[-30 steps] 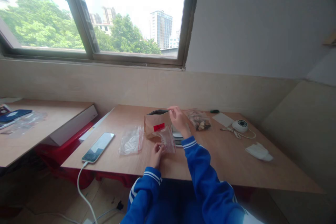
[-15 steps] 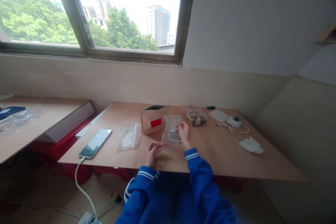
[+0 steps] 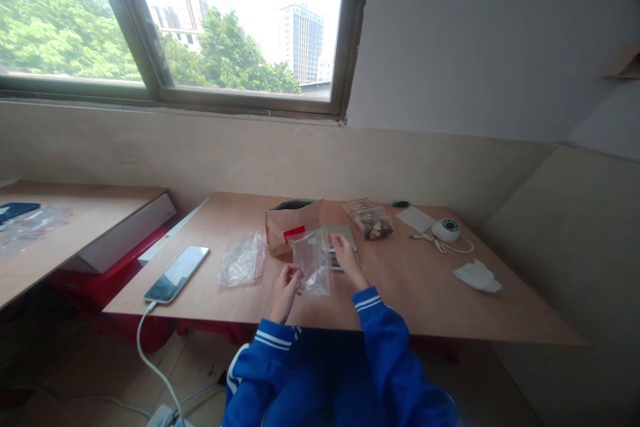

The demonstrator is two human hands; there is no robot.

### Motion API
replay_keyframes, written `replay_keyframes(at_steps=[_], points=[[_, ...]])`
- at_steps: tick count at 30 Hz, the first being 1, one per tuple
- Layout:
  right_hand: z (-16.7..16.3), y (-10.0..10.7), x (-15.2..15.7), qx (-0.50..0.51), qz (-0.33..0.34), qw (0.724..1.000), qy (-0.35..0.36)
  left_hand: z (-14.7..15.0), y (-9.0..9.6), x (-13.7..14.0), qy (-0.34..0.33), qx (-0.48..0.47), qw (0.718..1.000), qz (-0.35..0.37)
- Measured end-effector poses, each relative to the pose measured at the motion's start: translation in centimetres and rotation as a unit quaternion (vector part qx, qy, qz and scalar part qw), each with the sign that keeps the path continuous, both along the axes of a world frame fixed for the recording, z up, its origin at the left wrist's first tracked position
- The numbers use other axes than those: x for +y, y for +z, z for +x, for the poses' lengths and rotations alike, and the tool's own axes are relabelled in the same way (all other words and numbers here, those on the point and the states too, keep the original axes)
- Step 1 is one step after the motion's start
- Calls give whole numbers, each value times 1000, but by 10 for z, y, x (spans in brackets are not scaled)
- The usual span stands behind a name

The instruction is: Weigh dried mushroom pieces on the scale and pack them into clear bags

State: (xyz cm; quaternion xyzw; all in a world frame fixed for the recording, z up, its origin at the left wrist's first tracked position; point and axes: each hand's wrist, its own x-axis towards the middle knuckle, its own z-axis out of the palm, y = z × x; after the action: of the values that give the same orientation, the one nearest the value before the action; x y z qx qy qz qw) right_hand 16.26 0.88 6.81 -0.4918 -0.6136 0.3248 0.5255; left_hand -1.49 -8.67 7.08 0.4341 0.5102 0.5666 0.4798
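A clear zip bag (image 3: 311, 270) with a red strip along its right edge is held up over the table, looking flat. My left hand (image 3: 286, 282) is closed on its left side, low down. At the strip's upper end, my right hand (image 3: 345, 255) pinches the bag's edge. Behind the bag and my right hand lies a flat silver device (image 3: 346, 232), like a small scale, partly covered. An open brown paper bag (image 3: 283, 230) with a red label stands just beyond my left hand. More clear zip bags (image 3: 241, 263) lie to its left.
A phone (image 3: 177, 273) with a white cable lies at the left. Farther back right are zip bags of brown dried pieces (image 3: 377, 228), a green object (image 3: 401, 204), white paper (image 3: 416, 219), a white dome camera (image 3: 447, 229) and a crumpled tissue (image 3: 477, 276).
The clear bag has shifted left and down and turned, its red strip now facing right. My left hand has closed on it. My right hand has moved slightly left, toward the bag's upper edge.
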Motion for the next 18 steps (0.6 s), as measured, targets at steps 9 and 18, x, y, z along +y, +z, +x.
replay_keyframes(at_steps=[9, 18], points=[[102, -36, 69, -318, -22, 918, -236, -111, -2, -8, 334, 248, 906, -77], [117, -53, 66, -297, 5, 921, -252, -121, 0, 51, 345, 515, 781, -75]])
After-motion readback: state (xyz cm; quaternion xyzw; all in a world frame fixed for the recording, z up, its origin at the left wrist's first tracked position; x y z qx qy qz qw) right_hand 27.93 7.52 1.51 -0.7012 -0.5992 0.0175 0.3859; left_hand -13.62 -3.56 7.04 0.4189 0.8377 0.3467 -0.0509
